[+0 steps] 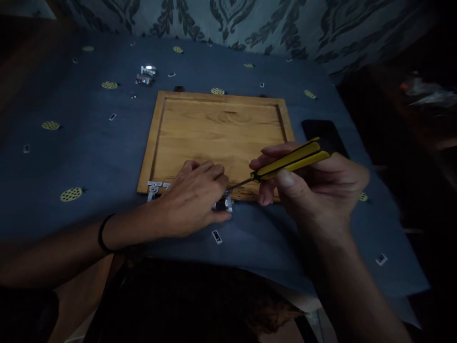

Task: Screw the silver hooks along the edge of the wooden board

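Observation:
My right hand (317, 195) grips a screwdriver (293, 159) with a yellow and black handle. Its thin shaft slants down to the left, the tip reaching a metal hinge (228, 205) at the near edge of a framed wooden panel (217, 138). My left hand (194, 200) is closed over that hinge, its thumb below and its fingers above, covering much of it. Whether the tip sits in a screw is too small to tell. Another metal hinge (153, 188) lies at the panel's near left corner, partly hidden by my left hand.
A blue patterned tablecloth (89, 157) covers the table. Shiny metal hardware (146, 75) lies beyond the panel at the left, with tiny metal pieces (133, 95) close by. A dark phone-like slab (319, 127) rests right of the panel. Patterned fabric (200, 21) rises behind.

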Motion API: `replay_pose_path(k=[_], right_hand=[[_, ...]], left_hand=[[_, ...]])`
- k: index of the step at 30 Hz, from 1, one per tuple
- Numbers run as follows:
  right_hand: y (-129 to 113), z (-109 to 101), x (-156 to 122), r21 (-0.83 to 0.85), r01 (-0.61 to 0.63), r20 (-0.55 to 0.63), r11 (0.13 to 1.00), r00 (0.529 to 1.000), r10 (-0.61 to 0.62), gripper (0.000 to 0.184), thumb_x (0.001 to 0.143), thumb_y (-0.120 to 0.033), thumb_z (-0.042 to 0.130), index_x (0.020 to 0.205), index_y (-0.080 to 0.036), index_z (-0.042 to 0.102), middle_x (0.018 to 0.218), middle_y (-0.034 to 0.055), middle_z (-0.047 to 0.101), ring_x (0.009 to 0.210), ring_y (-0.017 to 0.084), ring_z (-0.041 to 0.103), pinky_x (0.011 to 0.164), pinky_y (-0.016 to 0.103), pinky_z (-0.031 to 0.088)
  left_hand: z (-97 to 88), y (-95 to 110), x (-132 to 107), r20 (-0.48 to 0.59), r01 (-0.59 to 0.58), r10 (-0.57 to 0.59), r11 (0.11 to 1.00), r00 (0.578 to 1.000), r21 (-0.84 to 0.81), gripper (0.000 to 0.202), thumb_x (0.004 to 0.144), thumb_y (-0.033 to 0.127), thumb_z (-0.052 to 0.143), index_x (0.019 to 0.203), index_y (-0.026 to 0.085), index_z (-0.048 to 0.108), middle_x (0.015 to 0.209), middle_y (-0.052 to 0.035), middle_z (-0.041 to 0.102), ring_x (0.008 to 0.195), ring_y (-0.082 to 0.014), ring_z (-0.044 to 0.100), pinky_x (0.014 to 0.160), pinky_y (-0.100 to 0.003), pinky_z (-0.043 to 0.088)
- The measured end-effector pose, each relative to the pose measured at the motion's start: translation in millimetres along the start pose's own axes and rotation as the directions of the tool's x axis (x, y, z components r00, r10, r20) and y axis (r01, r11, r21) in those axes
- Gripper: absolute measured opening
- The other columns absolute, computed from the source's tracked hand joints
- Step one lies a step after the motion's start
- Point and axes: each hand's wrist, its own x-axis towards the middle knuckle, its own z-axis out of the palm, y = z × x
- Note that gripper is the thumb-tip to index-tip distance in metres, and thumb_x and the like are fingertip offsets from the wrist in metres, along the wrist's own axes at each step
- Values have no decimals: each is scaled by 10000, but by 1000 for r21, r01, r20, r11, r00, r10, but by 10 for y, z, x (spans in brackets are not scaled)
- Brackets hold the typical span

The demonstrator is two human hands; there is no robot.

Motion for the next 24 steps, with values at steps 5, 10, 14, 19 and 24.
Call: replay_pose_path(k=[5,10,14,19,24], right_hand=[[13,29,1,35,50,-126,998,991,-45,129,916,-344,770,1031,-303,814,904,-6,787,451,93,617,380,255,519],[28,33,-4,-83,56,-142,995,988,-68,154,922,-376,766,1039,-283,799,877,-4,765,514,95,641,402,236,505],[45,40,-12,-101,95,-139,990,984,-108,138,934,-342,758,1044,-269,795,878,7,757,617,116,694,412,216,512],[39,47,-11,-128,93,-140,987,984,-111,134,928,-336,763,1044,-276,796,871,14,759,546,107,653,410,234,514],[35,72,-3,-95,70,-161,993,983,-85,155,900,-355,794,1006,-242,789,857,0,767,567,104,669,398,219,527]], left_hand=[[0,-6,2,11,0,0,1000,1000,-4,355,898,428,797,1031,116,692,1073,-108,667,1067,-302,620,968,-440,426],[28,-14,1,-10,-3,3,1000,1000,5,373,886,443,809,1029,117,696,1063,-101,669,1068,-302,621,971,-440,427],[36,-17,2,-13,-4,4,1000,1000,10,371,885,449,809,1020,122,696,1076,-103,669,1077,-305,617,968,-440,428],[29,-14,6,-12,1,-2,1000,1000,-10,358,882,433,814,1016,123,695,1061,-95,668,1071,-295,619,974,-436,429],[25,-10,1,-4,7,-7,1000,1000,-3,347,889,428,805,1013,123,695,1074,-103,670,1090,-305,616,971,-446,434]])
